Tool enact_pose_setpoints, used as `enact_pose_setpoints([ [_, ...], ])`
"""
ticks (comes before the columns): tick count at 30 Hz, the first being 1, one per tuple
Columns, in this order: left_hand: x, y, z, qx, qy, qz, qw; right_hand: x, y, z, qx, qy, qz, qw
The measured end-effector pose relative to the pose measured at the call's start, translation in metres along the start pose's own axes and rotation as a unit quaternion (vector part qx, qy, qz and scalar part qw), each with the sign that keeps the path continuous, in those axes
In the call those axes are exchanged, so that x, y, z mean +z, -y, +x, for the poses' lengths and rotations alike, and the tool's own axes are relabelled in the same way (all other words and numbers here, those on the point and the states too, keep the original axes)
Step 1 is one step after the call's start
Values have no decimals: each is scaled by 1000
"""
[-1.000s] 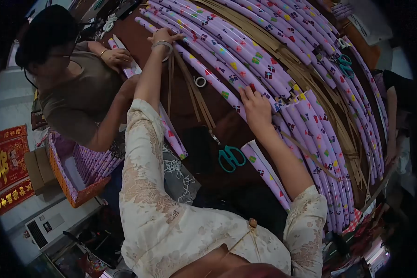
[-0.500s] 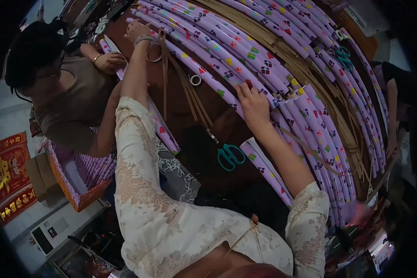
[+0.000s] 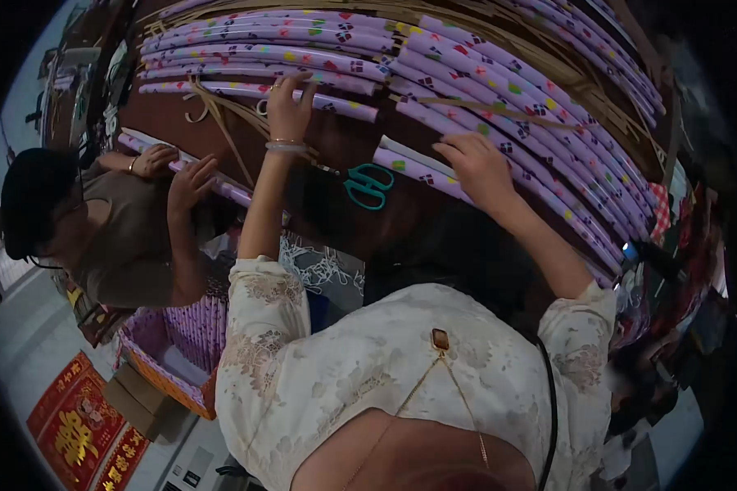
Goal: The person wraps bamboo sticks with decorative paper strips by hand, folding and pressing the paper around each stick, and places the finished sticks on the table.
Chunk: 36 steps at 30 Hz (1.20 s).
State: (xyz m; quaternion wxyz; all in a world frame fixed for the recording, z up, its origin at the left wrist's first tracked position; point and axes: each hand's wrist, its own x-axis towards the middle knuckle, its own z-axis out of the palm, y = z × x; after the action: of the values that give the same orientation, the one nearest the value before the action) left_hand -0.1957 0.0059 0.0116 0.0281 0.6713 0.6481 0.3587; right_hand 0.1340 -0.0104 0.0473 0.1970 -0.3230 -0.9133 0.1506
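Observation:
My left hand (image 3: 289, 113) is over the nearest roll of purple gift-patterned wrapping paper (image 3: 344, 107) in the back left stack. Its fingers are apart, and I cannot tell whether they touch the paper. My right hand (image 3: 481, 169) has its fingers stretched out at a separate purple roll (image 3: 415, 169) with a loose white edge, in front of the right-hand stack of rolls (image 3: 499, 102). Nothing shows in its grasp. Teal scissors (image 3: 368, 186) lie on the dark table between my hands.
At the left, a co-worker (image 3: 115, 221) has both hands on another purple roll (image 3: 233, 192). Brown paper strips (image 3: 221, 110) lie near my left hand. White cord (image 3: 323, 266) is heaped at the table's front. An orange-edged box (image 3: 172, 380) holds more rolls.
My view has turned right. My left hand has left the far end of the rolls and come nearer; my right hand has moved from the stack toward the separate front roll.

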Motion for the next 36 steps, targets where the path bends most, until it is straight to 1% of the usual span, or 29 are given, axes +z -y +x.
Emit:
enact_pose_setpoints([
  [1, 2, -14, -12, 10, -16, 7, 1000, -17, -2, -32, 48, 6, -4, 999],
  [2, 2, -33, -23, -22, 19, -9, 1000, -35, -5, -61, 96, 9, -2, 995],
  [4, 8, -71, -47, -55, 48, -47, 996, -64, -3, -120, 189, 2, -17, 982],
  [5, 11, -87, -53, -1, 51, -65, 997, -74, -2, -148, 231, -7, -34, 972],
  [6, 16, -97, -62, 30, 63, -64, 996, -80, -3, -179, 269, -7, -60, 961],
  [7, 21, -106, -66, 63, 70, -61, 994, -83, -8, -204, 278, -11, -65, 958],
  [9, 28, -123, -77, 74, 99, -80, 989, -82, -10, -254, 344, -19, -101, 933],
  [12, 42, -139, -82, 153, 193, -20, 969, -80, -5, -290, 394, -34, -121, 910],
  [14, 51, -145, -82, 181, 258, -18, 949, -76, -6, -300, 384, -54, -106, 916],
  [15, 56, -147, -83, 167, 293, -21, 941, -72, -10, -304, 383, -58, -103, 916],
  [17, 61, -148, -78, 221, 327, 6, 919, -62, -18, -310, 391, -72, -113, 911],
  [18, 69, -138, -78, 241, 357, 23, 902, -59, -20, -312, 392, -70, -124, 909],
  [19, 72, -137, -76, 253, 358, 16, 899, -58, -23, -312, 392, -69, -133, 908],
  [21, 75, -136, -73, 201, 412, 30, 888, -57, -33, -312, 392, -62, -138, 907],
  [24, 77, -131, -71, 209, 422, 46, 881, -49, -47, -309, 401, -71, -137, 903],
  [25, 77, -133, -70, 212, 432, 58, 875, -45, -54, -311, 406, -60, -147, 900],
  [30, 74, -145, -77, 205, 418, 93, 880, -45, -61, -315, 422, -32, -170, 890],
  [32, 75, -145, -83, 205, 411, 97, 883, -47, -63, -316, 474, 19, -127, 871],
  [35, 79, -149, -91, 194, 391, 138, 889, -43, -65, -323, 476, -12, -145, 867],
  [36, 81, -148, -92, 202, 382, 130, 892, -45, -66, -322, 445, -32, -172, 878],
])
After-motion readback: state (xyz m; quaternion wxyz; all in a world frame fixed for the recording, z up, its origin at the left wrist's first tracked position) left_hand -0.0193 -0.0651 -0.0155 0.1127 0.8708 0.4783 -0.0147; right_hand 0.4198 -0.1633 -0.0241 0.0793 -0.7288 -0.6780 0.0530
